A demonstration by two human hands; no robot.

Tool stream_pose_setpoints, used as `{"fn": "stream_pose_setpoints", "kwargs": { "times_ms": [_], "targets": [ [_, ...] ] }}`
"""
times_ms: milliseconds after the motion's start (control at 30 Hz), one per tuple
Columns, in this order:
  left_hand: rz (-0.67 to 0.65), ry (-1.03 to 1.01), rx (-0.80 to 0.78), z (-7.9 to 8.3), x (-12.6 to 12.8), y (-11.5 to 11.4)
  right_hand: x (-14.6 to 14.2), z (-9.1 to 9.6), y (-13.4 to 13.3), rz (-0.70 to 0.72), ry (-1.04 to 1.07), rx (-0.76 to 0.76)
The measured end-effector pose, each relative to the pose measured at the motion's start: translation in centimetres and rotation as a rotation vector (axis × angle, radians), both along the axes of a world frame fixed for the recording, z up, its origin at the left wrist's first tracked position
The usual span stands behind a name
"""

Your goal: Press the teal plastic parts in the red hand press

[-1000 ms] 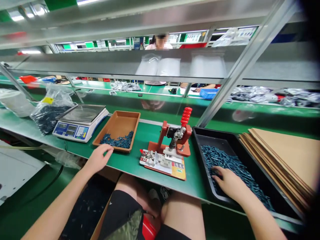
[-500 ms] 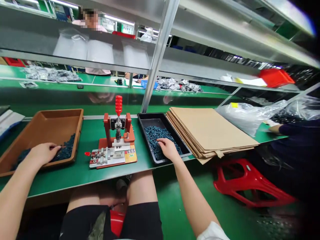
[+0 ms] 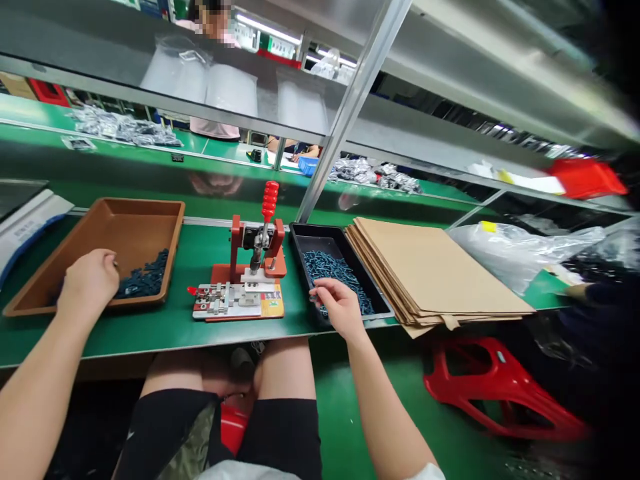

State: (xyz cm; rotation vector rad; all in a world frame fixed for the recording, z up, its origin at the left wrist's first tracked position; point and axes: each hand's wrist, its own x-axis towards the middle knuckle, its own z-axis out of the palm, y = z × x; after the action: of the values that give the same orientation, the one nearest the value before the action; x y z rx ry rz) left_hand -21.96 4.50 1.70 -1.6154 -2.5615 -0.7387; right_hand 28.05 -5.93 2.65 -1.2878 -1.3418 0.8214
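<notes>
My left hand is curled over the near edge of the brown tray, beside its small heap of dark blue parts. What its fingers hold is hidden. My right hand hovers over the near end of the black tray, fingers pinched together just above the pile of dark blue parts. A small dark piece seems to sit at its fingertips. Between both trays stands a red toggle press on its base with a red handle.
A stack of brown cardboard sheets lies right of the black tray. A scale sits at far left. Clear bags of parts and another person's arm are at right. A red stool lies on the floor.
The view shifted a little left. My right hand lifted off the blue parts and pinched shut. My left hand curled at the brown tray's edge.
</notes>
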Motion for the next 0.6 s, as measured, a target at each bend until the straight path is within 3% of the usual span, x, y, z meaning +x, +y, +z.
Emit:
{"fn": "stream_pose_setpoints", "kwargs": {
  "times_ms": [100,200,300,367,467,600],
  "targets": [
    [-0.097,-0.017,0.012,0.8,0.5,-0.6,-4.1,-1.9,-0.6,0.080,-0.052,0.009],
    [-0.024,-0.155,0.082,1.6,0.6,-0.9,-7.0,-4.5,-0.5,0.055,-0.226,0.101],
    [0.003,-0.378,0.209,2.6,1.1,-1.5,-8.2,-6.6,-0.2,-0.022,-0.341,0.183],
    [-0.048,-0.493,0.330,3.4,2.2,-2.7,-8.2,-7.3,-0.1,-0.046,-0.338,0.220],
    [-0.232,-0.492,0.314,4.7,5.7,-5.5,-7.6,-7.5,0.0,-0.013,-0.288,0.256],
    [-0.685,-0.388,-0.061,4.9,11.9,-8.6,-7.0,-7.8,0.3,0.039,-0.167,0.188]
  ]
}}
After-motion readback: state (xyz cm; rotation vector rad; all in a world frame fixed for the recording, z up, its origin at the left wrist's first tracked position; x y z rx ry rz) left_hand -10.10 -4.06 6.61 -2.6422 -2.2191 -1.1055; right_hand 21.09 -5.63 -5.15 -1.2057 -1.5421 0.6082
